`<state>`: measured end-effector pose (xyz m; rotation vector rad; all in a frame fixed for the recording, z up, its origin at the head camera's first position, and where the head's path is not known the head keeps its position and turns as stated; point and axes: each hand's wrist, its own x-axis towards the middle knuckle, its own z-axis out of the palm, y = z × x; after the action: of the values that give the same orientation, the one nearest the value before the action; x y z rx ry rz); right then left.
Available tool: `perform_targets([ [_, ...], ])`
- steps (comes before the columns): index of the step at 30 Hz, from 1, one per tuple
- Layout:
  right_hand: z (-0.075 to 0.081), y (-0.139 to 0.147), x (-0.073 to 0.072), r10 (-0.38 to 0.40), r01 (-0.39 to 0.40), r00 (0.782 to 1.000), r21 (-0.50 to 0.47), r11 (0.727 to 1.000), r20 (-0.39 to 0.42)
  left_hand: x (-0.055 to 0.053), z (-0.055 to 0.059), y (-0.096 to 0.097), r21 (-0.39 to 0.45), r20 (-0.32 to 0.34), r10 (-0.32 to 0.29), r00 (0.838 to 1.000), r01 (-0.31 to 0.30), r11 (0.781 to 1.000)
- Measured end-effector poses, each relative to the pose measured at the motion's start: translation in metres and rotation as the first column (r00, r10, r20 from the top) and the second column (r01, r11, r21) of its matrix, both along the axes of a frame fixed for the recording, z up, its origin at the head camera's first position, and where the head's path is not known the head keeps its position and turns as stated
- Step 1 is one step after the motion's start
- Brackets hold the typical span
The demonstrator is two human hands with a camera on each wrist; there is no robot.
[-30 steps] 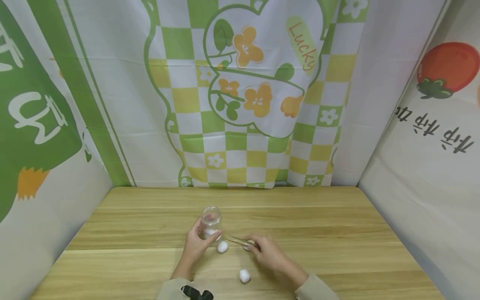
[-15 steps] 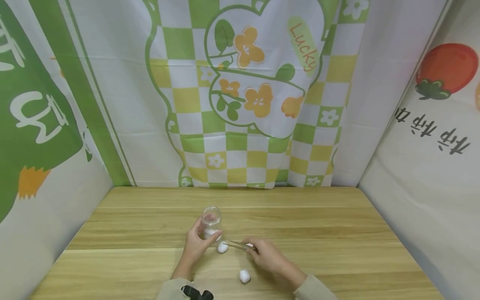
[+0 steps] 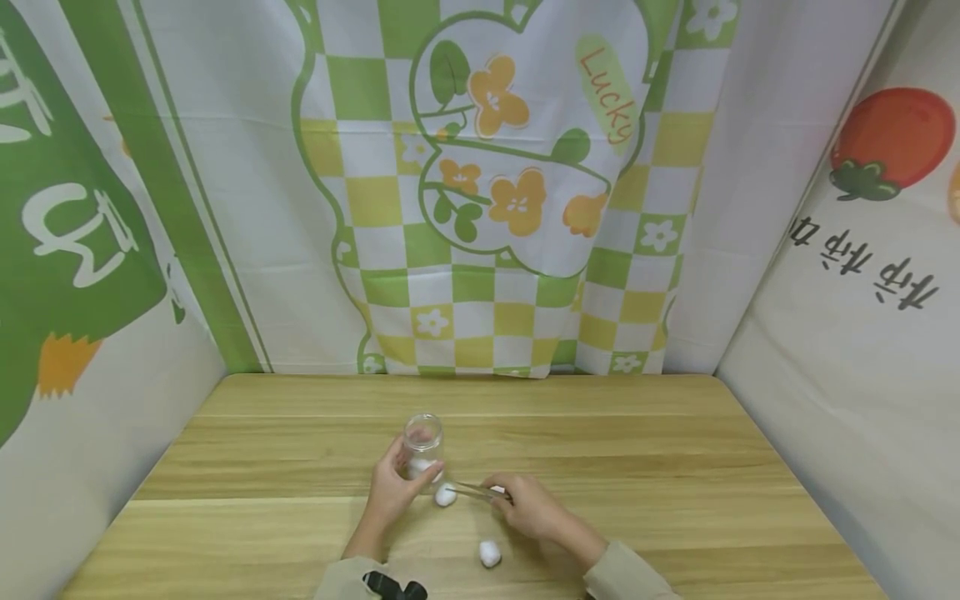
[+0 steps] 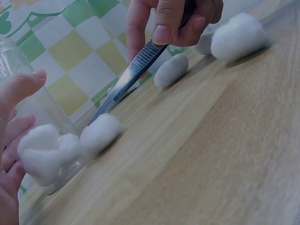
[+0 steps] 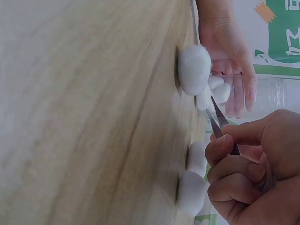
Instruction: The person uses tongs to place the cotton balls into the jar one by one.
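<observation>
My left hand (image 3: 392,490) holds a clear open-topped jar (image 3: 423,433) upright on the table, thumb along its near side. Several white cotton balls (image 4: 43,153) show inside it, low down. With thumb and fingers my right hand (image 3: 531,505) grips metal tweezers (image 4: 125,80), which point left toward the jar. Their prongs stand apart in the right wrist view, tips at a loose cotton ball (image 3: 446,495) beside the jar's base. Whether the tips press into that ball is unclear.
Nearer the front edge lies another cotton ball (image 3: 490,553). More cotton balls (image 4: 171,70) rest on the wooden table (image 3: 637,450) below and around my right hand. Patterned cloth (image 3: 495,300) hangs behind the table, and cloth walls stand at both sides.
The tweezers have come down from beside the jar, bringing their tips to the cotton ball next to it. My left hand, the jar and the loose balls have stayed in place.
</observation>
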<state>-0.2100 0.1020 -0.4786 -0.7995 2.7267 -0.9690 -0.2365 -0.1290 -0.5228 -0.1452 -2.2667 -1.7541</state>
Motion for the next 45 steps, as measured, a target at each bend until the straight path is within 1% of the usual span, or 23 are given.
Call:
perform_targets([
  [3,0.0,-0.001,0.0,-0.011,0.01,1.0,0.012,1.0,0.017,0.0,-0.001,0.0,-0.003,0.003,-0.002,1.0,0.002,1.0],
  [10,0.003,-0.003,0.001,-0.018,0.018,1.0,0.018,1.0,0.023,-0.001,-0.001,-0.001,0.001,0.014,-0.003,1.0,0.003,1.0],
  [17,0.005,-0.004,0.0,-0.036,0.034,0.994,0.03,0.999,0.101,-0.002,0.0,0.0,0.001,0.025,-0.002,1.0,0.002,1.0],
  [22,0.007,-0.005,0.0,-0.031,0.026,0.994,0.048,0.998,0.108,-0.003,-0.001,0.001,0.003,0.015,0.007,1.0,-0.007,1.0],
  [23,0.007,-0.005,0.0,-0.031,0.026,0.994,0.056,0.998,0.106,-0.003,-0.001,0.001,0.004,0.011,0.009,1.0,-0.009,1.0],
  [26,0.008,-0.006,-0.001,-0.035,0.029,0.998,0.1,0.995,0.061,-0.003,-0.001,0.001,-0.003,0.014,0.015,1.0,-0.015,1.0],
  [30,0.009,-0.008,-0.001,-0.045,0.048,0.999,0.161,0.986,-0.024,-0.002,-0.001,0.001,-0.012,0.041,0.021,0.999,-0.021,1.0],
  [33,0.01,-0.009,0.0,-0.049,0.059,0.997,0.178,0.982,-0.059,-0.002,-0.001,0.001,-0.009,0.054,0.022,0.998,-0.022,1.0],
  [38,0.011,-0.008,0.0,-0.04,0.054,0.996,0.177,0.983,-0.077,-0.002,-0.002,-0.001,0.002,0.045,0.006,0.999,-0.007,1.0],
  [42,0.009,-0.007,0.0,-0.017,0.032,0.996,0.171,0.985,-0.085,-0.002,-0.003,-0.001,0.006,0.038,-0.001,0.999,0.0,1.0],
  [45,0.008,-0.005,0.001,-0.009,0.02,0.997,0.143,0.989,-0.073,-0.002,-0.003,-0.001,0.002,0.035,0.003,0.999,-0.003,1.0],
])
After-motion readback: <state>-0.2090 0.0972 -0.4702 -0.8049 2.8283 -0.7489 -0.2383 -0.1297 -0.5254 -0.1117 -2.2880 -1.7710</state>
